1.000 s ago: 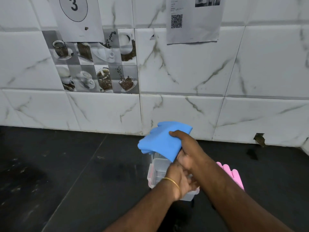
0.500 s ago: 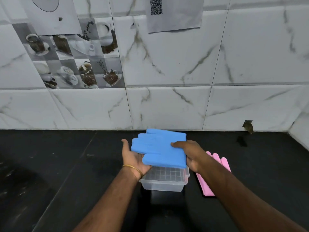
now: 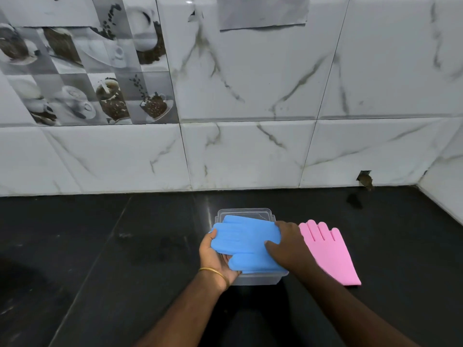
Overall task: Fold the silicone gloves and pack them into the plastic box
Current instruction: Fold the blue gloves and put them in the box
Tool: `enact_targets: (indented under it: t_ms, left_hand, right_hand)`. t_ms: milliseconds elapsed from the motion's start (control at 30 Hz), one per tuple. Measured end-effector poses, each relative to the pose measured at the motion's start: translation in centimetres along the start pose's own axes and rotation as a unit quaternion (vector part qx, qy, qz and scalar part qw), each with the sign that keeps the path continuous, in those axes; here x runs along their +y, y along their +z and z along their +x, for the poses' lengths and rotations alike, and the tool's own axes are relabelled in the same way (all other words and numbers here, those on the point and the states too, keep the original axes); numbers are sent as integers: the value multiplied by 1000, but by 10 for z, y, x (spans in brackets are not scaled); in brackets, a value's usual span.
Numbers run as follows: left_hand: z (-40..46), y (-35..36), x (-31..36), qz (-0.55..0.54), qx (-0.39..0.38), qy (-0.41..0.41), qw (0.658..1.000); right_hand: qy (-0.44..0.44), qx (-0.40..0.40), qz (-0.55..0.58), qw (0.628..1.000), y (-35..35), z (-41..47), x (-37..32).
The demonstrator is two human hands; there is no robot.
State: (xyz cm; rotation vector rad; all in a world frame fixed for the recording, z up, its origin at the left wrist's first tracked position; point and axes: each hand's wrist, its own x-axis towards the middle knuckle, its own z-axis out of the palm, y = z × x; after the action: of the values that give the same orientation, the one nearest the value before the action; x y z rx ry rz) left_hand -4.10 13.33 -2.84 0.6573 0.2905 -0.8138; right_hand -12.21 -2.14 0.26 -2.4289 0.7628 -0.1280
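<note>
A folded blue silicone glove lies across the top of a clear plastic box on the black counter. My left hand grips the glove's left edge, thumb on top, a gold bangle at the wrist. My right hand holds the glove's right side, fingers pressed on it. The glove covers most of the box opening; only the box's far rim and near wall show. A pink silicone glove lies flat on the counter right of the box, fingers pointing away, partly behind my right wrist.
The black stone counter runs to a white marble-tiled wall just behind the box. The wall turns a corner at the far right. A chipped hole in the tile sits low on the right.
The blue glove has come down from above the box onto its opening. My left hand moved from the box to the glove's left edge. The view has tilted down and closer.
</note>
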Motion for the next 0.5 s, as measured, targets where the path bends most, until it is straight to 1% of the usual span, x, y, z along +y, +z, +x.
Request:
enact_targets:
  t_ms: [67, 133, 233, 333, 500]
  left_hand:
    - [1, 3, 0, 2, 11, -3, 1000]
    - [2, 6, 1, 9, 33, -7, 999]
    - [6, 8, 5, 27, 64, -25, 997]
    - [5, 13, 4, 35, 100, -40, 994]
    - [12, 20, 4, 65, 161, -76, 982]
  right_hand:
    - [-24, 1, -43, 999, 0, -1, 1]
    - [-72, -1, -79, 994, 0, -2, 0]
    - [-123, -57, -94, 986, 4, 3, -6]
    - [-128, -108, -145, 975, 9, 7, -7]
    - [-132, -105, -195, 966, 19, 15, -10]
